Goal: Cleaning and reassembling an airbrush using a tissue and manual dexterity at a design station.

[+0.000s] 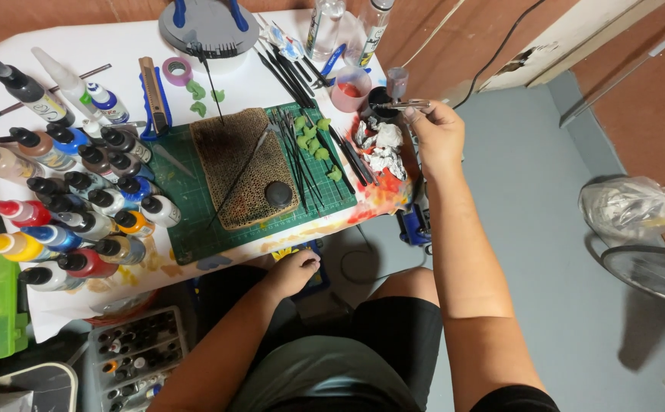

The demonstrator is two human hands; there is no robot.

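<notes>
The right hand (438, 131) is stretched out to the far right corner of the table (12, 57), and it holds an airbrush (403, 101). The fingers are closed around the thin metal body, and the tool sticks out from the hand toward the left, so its long axis runs almost along the far edge of the table, pointing at the small black pot (380, 98) and the pink plastic cup (350, 89) just beside it. The small cup of the airbrush stands upright above the body. Because the tool is already inside the right hand, this hand is clearly the nearer one; the left hand is well apart from it.

The left hand (293, 272) rests at the near edge of the table, below the green cutting mat (187, 221). It is curled loosely, almost a fist, and the fingertips seem to touch the table edge, but I cannot tell if something small is held inside, as the view there is poor.

Just under the right hand lie crumpled paper tissues (382, 149) with paint stains, on the right edge of the mat. A row of thin black brushes (296, 156) lies on the mat, between small green pieces (313, 141). In the middle of the mat is a brown textured pad (242, 168) with a dark round cap on it. Many paint bottles (92, 202) with black tops stand along the left side of the table.
</notes>
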